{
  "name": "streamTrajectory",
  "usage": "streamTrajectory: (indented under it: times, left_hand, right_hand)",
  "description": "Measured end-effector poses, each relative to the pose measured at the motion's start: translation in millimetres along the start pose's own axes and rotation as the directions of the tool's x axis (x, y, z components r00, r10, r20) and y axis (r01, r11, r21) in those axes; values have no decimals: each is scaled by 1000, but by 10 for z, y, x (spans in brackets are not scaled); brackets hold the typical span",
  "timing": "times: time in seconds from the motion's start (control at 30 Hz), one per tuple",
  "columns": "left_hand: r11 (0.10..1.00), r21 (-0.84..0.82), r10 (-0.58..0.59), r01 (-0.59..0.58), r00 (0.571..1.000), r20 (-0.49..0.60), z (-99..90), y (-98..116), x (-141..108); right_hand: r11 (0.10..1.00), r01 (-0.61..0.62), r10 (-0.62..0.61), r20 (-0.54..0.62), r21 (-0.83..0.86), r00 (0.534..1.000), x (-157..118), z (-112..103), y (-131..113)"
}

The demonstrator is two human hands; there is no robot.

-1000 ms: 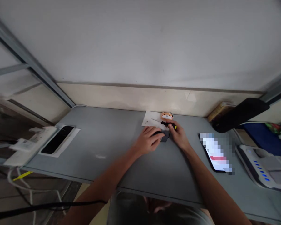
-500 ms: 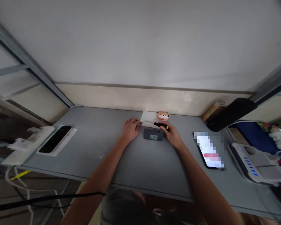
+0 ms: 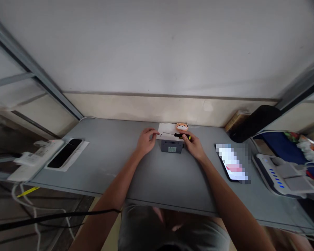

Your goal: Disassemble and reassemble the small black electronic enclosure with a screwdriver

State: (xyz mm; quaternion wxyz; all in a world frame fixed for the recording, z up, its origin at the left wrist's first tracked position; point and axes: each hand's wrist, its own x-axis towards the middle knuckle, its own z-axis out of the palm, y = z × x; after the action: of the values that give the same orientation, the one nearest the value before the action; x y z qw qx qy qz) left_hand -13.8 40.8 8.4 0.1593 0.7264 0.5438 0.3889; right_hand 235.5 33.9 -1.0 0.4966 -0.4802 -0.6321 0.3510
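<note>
A dark grey box [image 3: 172, 146] with a row of slots and a pale label stands on the grey table. Behind it lies a white sheet [image 3: 167, 128] with a few small dark dots, perhaps screws, near its left side. My right hand [image 3: 195, 144] grips a black and yellow screwdriver [image 3: 179, 135], whose shaft points left over the sheet. At the sheet's left edge is my left hand [image 3: 147, 140], fingers bent, thumb and fingertips close together; whether they pinch something small is not visible. An orange and white animal-face item [image 3: 182, 127] sits at the sheet's back right.
On the left are a dark phone [image 3: 65, 153] on white paper and a white power strip [image 3: 36, 158]. To the right lie a lit phone [image 3: 232, 164], a black cylinder [image 3: 255, 123] and a white device with blue lights [image 3: 279, 176]. A wall [image 3: 146, 108] rises behind.
My left hand has lifted a little and its fingers have curled together. The screwdriver has shifted slightly right and up in my right hand. The whole view has shifted a little.
</note>
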Motion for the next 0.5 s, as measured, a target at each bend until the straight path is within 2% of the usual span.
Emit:
streamTrajectory:
  times: [0.03, 0.1, 0.17, 0.23, 0.3, 0.4, 0.5]
  left_hand:
    - [994, -107, -27, 30, 999, 32, -30, 20, 3]
    - [946, -309, -40, 100, 980, 193, -99, 58, -5]
    - [888, -432, 34, 158, 914, 404, -155, 92, -29]
    - [859, -473, 108, 193, 836, 538, -175, 119, -61]
    - [849, -482, 122, 214, 809, 575, -158, 142, -84]
    - [833, -495, 77, 248, 833, 548, -102, 165, -94]
    - [811, -498, 30, 306, 829, 559, -67, 183, -90]
  right_hand:
    - [1000, -5, 5, 7, 6, 1000, -4, 1, -5]
    - [1000, -6, 6, 25, 12, 1000, -11, 13, -12]
    - [1000, 2, -2, 34, 9, 999, -17, 31, -17]
    - [1000, 6, -6, 21, 8, 1000, -18, 41, -21]
    - [1000, 7, -7, 3, 11, 1000, -14, 37, -27]
    - [1000, 5, -5, -2, 7, 1000, -4, 3, -42]
    - [1000, -5, 5, -5, 4, 1000, -1, -46, -61]
